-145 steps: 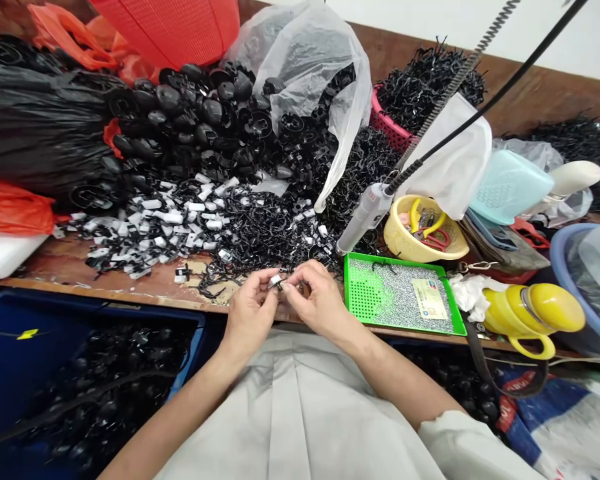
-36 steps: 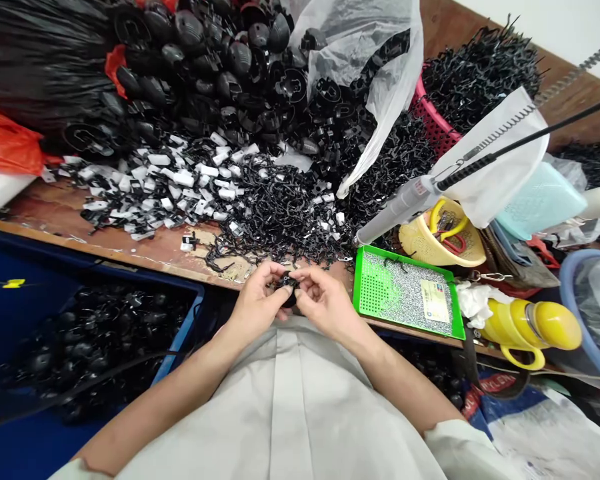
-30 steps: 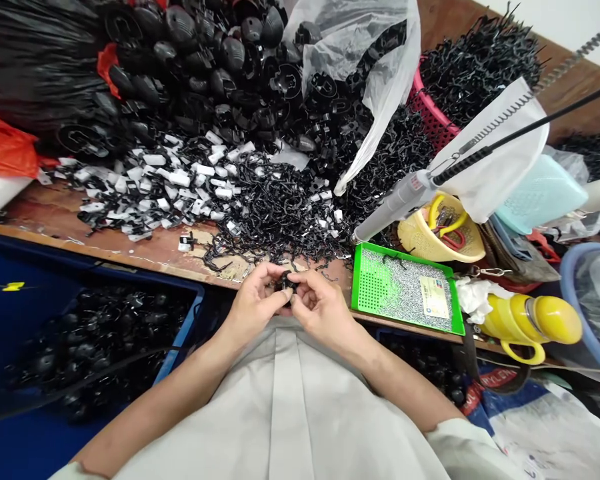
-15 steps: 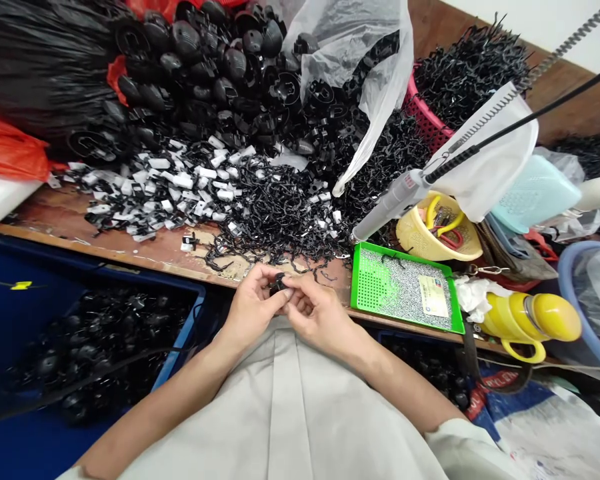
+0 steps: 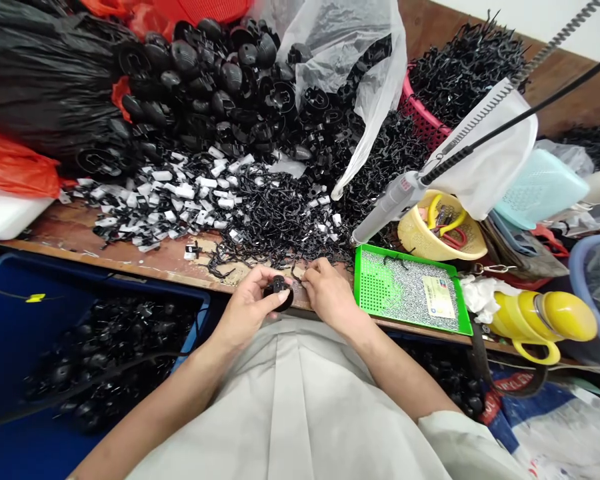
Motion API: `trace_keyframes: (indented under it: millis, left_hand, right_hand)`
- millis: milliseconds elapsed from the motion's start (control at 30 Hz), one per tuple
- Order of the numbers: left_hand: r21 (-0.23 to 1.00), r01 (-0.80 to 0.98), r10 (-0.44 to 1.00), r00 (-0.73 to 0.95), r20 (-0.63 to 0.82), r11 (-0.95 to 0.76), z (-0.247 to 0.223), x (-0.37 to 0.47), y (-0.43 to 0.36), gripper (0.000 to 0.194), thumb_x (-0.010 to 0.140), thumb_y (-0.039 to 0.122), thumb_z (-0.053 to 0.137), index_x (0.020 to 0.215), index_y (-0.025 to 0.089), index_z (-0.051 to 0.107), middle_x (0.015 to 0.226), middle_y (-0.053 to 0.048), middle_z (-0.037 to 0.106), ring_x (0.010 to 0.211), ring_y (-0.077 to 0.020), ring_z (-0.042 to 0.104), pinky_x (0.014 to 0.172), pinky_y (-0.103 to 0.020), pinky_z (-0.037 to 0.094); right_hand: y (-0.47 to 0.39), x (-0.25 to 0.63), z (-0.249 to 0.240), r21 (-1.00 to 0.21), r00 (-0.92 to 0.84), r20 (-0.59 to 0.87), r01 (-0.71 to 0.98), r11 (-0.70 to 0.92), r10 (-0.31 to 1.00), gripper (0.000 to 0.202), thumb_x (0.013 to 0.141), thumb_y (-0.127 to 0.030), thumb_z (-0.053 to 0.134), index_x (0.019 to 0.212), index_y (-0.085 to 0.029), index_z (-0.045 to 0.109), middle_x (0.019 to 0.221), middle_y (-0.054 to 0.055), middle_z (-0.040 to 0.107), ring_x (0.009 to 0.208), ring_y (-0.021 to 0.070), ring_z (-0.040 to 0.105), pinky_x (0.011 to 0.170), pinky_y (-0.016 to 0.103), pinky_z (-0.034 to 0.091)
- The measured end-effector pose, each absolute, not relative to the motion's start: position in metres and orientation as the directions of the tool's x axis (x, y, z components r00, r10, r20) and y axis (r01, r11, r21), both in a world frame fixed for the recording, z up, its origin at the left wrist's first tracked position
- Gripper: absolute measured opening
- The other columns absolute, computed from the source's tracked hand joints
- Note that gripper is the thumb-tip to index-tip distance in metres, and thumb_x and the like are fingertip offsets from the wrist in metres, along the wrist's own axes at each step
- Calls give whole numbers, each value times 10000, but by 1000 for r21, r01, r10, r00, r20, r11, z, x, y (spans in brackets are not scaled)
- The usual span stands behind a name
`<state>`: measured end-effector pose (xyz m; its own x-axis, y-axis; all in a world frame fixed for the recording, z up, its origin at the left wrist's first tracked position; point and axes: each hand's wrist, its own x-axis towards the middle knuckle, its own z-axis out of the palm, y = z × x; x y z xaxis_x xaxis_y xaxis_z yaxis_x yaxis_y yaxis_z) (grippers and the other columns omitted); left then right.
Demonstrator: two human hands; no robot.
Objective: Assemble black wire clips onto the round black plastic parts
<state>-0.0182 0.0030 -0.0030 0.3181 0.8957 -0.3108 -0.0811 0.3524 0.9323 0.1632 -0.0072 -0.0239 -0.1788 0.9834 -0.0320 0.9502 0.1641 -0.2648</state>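
Observation:
My left hand point(image 5: 247, 307) is closed around a round black plastic housing point(image 5: 279, 293), its open inner side facing up, thumb on the near rim. Just to the right, at the table's front edge, my right hand point(image 5: 327, 290) has its fingers pinched together. A thin curved black plastic piece point(image 5: 295, 271) shows at those fingertips. Beyond both hands lies a heap of similar thin black pieces point(image 5: 275, 220). Left of it is a pile of small white-and-black parts point(image 5: 180, 190), with one such part point(image 5: 191, 251) lying apart from the pile.
A grey electric screwdriver point(image 5: 385, 207) hangs from a coiled cord over a green tray point(image 5: 363, 283). Behind it stands a yellow basket point(image 5: 420, 233) of tools. A yellow bottle point(image 5: 530, 310) lies at right. Black housings point(image 5: 225, 73) are heaped at the back. Below left is a blue bin point(image 5: 10, 353).
My hands have separated. The right hand has let go of the housing and moved right to the table edge. The left hand keeps the housing, now turned so its round inside shows.

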Motion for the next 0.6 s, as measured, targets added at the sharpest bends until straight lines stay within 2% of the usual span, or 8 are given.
trace_keyframes:
  millis: [67,200,267,433,533,600]
  left_hand:
    - [921,-98,875,363,-320,377,-3,-14,5,334,732,314,742,1005,219,576,1076,-47,645,844,-164,594,466,-179,478]
    - [913,-85,863,371,-343,399,-7,-4,11,311,745,310,724,1000,213,576,1053,-28,595,815,-148,574,512,-228,532]
    - [921,-69,868,368,-334,384,-9,0,15,300,751,301,716,1002,213,579,1041,-19,593,810,-142,576,548,-240,536]
    - [976,-13,905,377,-197,217,-10,10,22,206,722,165,721,899,176,615,916,-6,646,900,-133,602,817,-249,495]
    - [975,-107,935,321,-149,193,-6,15,19,211,719,157,732,882,176,600,881,-1,656,857,-124,612,820,-249,484]
    - [935,-252,941,291,-171,248,-3,17,15,244,727,175,739,914,183,582,924,-11,670,869,-135,630,815,-266,493]
  right_hand:
    - [-7,166,-25,-272,-210,-33,943,193,977,190,955,-237,462,1004,-228,645,990,83,573,842,211,586,663,303,442]
    - [-9,174,-29,-326,-223,-19,923,205,975,187,945,-187,470,1009,-216,643,924,75,571,854,206,574,712,297,445]
    - [-10,177,-31,-415,-193,16,891,183,981,191,938,-164,470,988,-210,649,929,72,572,850,192,573,733,291,453]
    - [-12,179,-34,-635,-166,160,738,231,973,203,910,-131,479,956,-207,661,915,64,575,873,185,580,772,301,486]
    - [-13,176,-33,-768,-14,279,597,232,960,171,884,-159,538,1005,-212,645,976,65,584,832,166,581,777,313,506]
    - [-13,174,-31,-893,168,243,422,153,955,193,859,-237,617,1050,-211,618,972,55,594,769,147,582,731,303,517]
